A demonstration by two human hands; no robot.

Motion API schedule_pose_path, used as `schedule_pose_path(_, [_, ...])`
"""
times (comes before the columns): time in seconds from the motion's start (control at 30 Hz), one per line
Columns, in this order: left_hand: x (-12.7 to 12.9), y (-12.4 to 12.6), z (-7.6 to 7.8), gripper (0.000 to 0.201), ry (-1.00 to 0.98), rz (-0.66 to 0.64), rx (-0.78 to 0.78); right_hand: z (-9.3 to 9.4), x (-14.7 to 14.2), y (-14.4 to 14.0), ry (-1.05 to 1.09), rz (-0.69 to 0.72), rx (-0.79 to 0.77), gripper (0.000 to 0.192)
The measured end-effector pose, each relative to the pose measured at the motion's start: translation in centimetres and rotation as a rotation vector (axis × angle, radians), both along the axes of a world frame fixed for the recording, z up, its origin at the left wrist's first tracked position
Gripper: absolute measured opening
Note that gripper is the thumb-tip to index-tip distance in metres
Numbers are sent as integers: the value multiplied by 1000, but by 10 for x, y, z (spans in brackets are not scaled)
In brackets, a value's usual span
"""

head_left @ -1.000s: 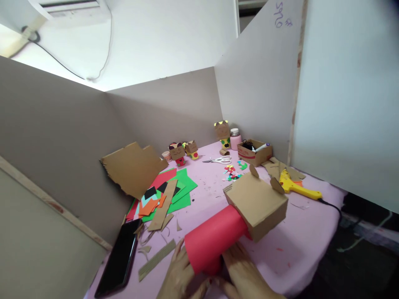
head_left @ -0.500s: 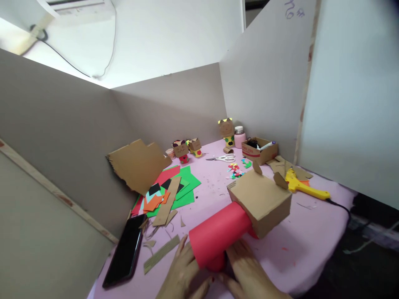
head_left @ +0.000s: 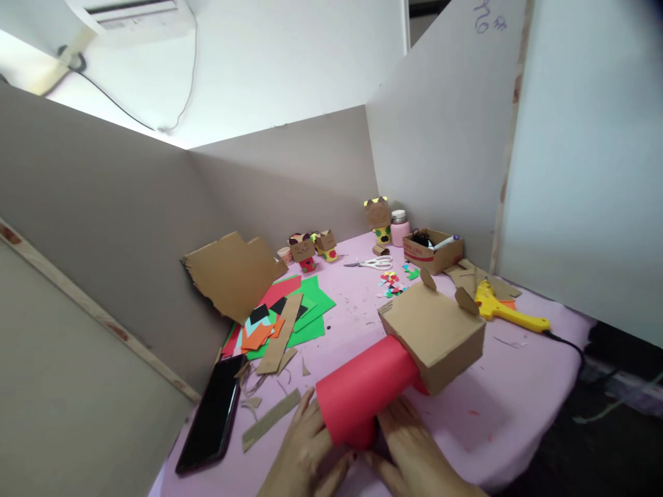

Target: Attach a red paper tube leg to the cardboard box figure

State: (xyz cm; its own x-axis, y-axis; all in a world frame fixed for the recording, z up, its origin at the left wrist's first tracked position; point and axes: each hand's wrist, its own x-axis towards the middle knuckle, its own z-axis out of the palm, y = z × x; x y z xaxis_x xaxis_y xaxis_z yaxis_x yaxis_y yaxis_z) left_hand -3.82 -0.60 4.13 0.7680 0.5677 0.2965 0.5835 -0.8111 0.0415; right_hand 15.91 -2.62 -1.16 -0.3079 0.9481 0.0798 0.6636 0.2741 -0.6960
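A cardboard doll lies in front of me, with a box-shaped head [head_left: 429, 321] bearing two small ears and a red paper tube [head_left: 365, 386] as its body. My left hand [head_left: 305, 445] is closed at the tube's near end, its fingers along the left side. From the right, my right hand [head_left: 409, 442] reaches beneath the tube, so its fingertips are hidden. Both thumbs come close together at the bottom, beside a rounded red part [head_left: 360, 436] under the tube.
To the left lie a phone [head_left: 211, 414], coloured paper sheets [head_left: 311, 310] and cardboard strips [head_left: 270, 420]. Scissors [head_left: 376, 263], small dolls [head_left: 303, 252] and a box [head_left: 435, 254] stand farther back. At right rests a yellow glue gun [head_left: 510, 314], its cord trailing off the table edge.
My thumbs have drawn slightly closer together below the tube. The doll stays in nearly the same place; the whole view has shifted a little.
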Motion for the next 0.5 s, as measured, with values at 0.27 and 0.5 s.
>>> schedule_pose_path(0.27, [4, 1, 4, 35, -12, -42, 99, -3, -1, 0, -16, -5, 10, 62])
schedule_pose_path(0.5, [4, 0, 2, 34, -49, -41, 49, -3, 0, -1, -33, -1, 9, 65])
